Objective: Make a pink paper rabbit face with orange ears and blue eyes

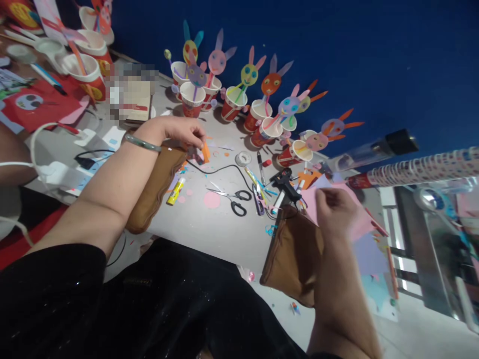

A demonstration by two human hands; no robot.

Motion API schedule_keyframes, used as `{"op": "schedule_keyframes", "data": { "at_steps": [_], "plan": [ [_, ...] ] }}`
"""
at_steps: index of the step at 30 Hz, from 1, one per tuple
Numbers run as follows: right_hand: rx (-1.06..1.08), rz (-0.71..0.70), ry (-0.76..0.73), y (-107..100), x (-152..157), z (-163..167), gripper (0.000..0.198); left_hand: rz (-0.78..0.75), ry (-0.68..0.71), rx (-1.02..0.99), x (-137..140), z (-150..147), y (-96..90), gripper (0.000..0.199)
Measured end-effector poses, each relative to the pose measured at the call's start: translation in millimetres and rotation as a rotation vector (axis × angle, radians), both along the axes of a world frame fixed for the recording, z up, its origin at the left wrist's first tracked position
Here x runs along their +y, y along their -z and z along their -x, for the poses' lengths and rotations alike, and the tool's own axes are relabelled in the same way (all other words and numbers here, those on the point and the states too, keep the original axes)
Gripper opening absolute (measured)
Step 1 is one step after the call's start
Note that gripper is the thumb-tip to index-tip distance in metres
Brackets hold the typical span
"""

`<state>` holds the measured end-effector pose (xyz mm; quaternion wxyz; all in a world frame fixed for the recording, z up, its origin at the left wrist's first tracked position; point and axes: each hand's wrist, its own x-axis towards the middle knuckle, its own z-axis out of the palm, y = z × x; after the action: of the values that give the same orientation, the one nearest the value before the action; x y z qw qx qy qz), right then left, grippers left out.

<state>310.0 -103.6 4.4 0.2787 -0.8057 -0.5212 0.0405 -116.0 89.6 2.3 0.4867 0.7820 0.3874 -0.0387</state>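
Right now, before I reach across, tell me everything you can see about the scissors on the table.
The scissors have silvery, metal-looking blades and two black finger loops that look like plastic. They lie flat on the pale table, blades parted, with the tips towards the left of the picture and the loops towards the right. A pink paper circle lies just below the blades in the picture. Neither the left hand nor the right hand touches them.

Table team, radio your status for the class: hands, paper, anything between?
Left hand: fingertips at orange paper. Right hand: curled over pink paper, grip unclear. Between: open scissors, black glue gun.
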Motion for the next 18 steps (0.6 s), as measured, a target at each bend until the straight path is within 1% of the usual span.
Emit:
{"op": "schedule_keyframes", "data": {
  "at_steps": [1,2,3,4,5,7,10,11,13,16,18],
  "plan": [
    [0.075,0.019,-0.143,0.7,2.8,18.2,0.026,0.042,0.01,-0.022,-1.6,-1.4,-1.0,0.031],
    [0.134,-0.003,-0.242,2.2,6.2,37.5,0.027,0.074,0.019,-0.037,-2.8,-2.9,-1.7,0.031],
    [0.207,0.042,-0.387,4.1,10.5,57.4,0.028,0.092,0.024,-0.051,-3.8,-4.2,-2.1,0.031],
    [0.274,0.093,-0.501,6.4,15.8,77.3,0.028,0.096,0.026,-0.059,-4.6,-5.6,-2.4,0.031],
    [0.327,0.128,-0.593,8.9,22.1,96.6,0.028,0.09,0.033,-0.06,-5.2,-6.9,-2.5,0.031],
    [0.429,0.19,-0.713,14.4,37.4,131.9,0.03,0.068,0.052,-0.054,-6.4,-9.4,-2.6,0.032],
    [0.66,0.305,-0.768,23.6,62.6,171.1,0.038,0.072,0.096,-0.04,-8.4,-13.2,-2.1,0.03],
    [0.734,0.357,-0.779,26.9,70.2,180.2,0.038,0.08,0.112,-0.039,-8.9,-14.3,-1.5,0.028],
    [0.837,0.407,-0.78,33.3,82.3,193.0,0.036,0.087,0.149,-0.04,-9.2,-15.8,0.3,0.026],
    [0.92,0.417,-0.749,41.3,91.3,203.0,0.034,0.082,0.184,-0.035,-8.1,-16.4,3.9,0.024],
    [0.946,0.407,-0.721,44.9,92.4,206.3,0.034,0.097,0.176,-0.032,-7.1,-16.2,5.6,0.023]
  ]
}}
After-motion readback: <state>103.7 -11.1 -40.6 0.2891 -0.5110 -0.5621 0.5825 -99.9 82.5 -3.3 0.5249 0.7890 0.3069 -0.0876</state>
